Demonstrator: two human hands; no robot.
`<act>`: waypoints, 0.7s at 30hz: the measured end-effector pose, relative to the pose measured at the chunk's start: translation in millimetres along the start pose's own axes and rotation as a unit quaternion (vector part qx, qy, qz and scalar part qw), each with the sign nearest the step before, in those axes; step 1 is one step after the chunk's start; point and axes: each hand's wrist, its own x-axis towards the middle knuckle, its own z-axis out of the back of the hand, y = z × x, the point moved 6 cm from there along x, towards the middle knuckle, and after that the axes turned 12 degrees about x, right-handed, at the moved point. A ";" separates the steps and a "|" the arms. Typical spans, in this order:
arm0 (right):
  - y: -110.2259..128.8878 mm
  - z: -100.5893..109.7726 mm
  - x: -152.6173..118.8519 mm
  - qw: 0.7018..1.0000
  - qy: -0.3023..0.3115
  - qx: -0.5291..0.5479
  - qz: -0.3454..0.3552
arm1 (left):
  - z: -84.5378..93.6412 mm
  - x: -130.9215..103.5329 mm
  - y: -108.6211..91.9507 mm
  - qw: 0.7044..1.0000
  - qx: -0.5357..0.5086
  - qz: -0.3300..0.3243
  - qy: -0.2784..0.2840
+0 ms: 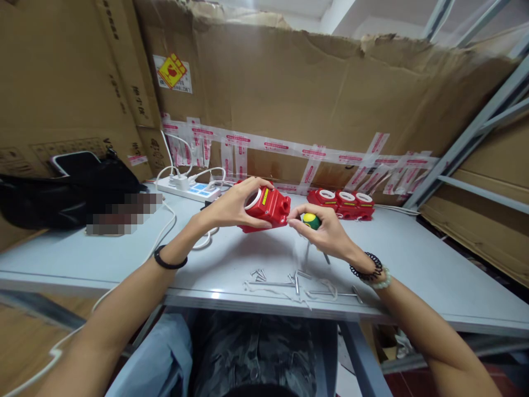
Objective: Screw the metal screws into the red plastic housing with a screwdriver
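gripping the red housing (266, 208), the left hand (231, 207) clamps it on its side. the right hand (326, 231), closed on a screwdriver (311, 221), touches the housing's right end.

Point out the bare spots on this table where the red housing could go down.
Free: right end of the table, past the red units; also between black bag and left hand. Crowded: front edge, with screws.
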 end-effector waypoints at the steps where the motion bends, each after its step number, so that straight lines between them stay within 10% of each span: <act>1: -2.8 -0.6 0.3 0.999 0.005 0.024 -0.028 | 0.9 0.2 -0.4 1.000 0.001 -0.009 -0.012; 21: -11.0 1.6 -0.5 0.987 -0.077 0.107 -0.086 | 9.8 -1.7 -3.8 0.990 0.016 -0.051 -0.130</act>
